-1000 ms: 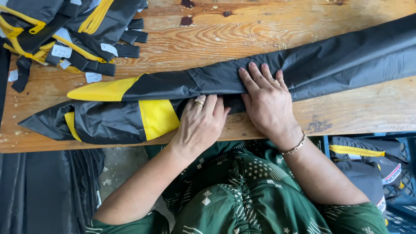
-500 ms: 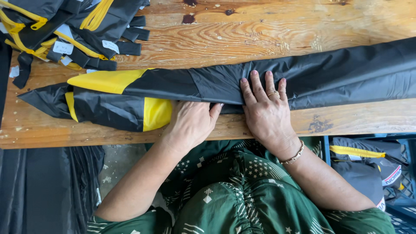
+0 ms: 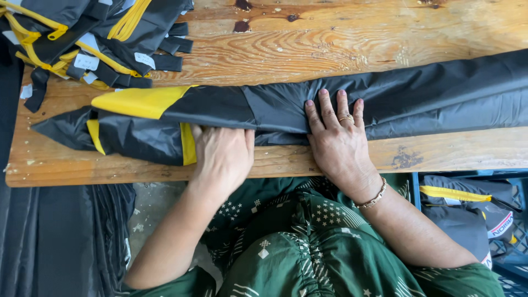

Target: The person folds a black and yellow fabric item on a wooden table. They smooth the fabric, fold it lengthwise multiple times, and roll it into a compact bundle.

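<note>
A long black and yellow fabric piece (image 3: 286,107) lies folded lengthwise across the wooden table (image 3: 330,44). My left hand (image 3: 223,157) grips its near edge by the yellow panel, fingertips tucked under the fold. My right hand (image 3: 338,135) lies flat on the black cloth near the middle, fingers spread, pressing it down. The fabric's pointed end (image 3: 55,129) reaches the table's left side.
A heap of similar black and yellow fabric pieces with white tags (image 3: 88,41) sits at the far left corner. A blue crate (image 3: 506,258) with more folded pieces stands at lower right. Black cloth (image 3: 60,242) hangs below the table's left side.
My left hand slid left along the near edge and tucked its fingers under the fold, hiding most of the yellow panel. The fabric moved away from the table's front edge. My right hand stayed pressed down.
</note>
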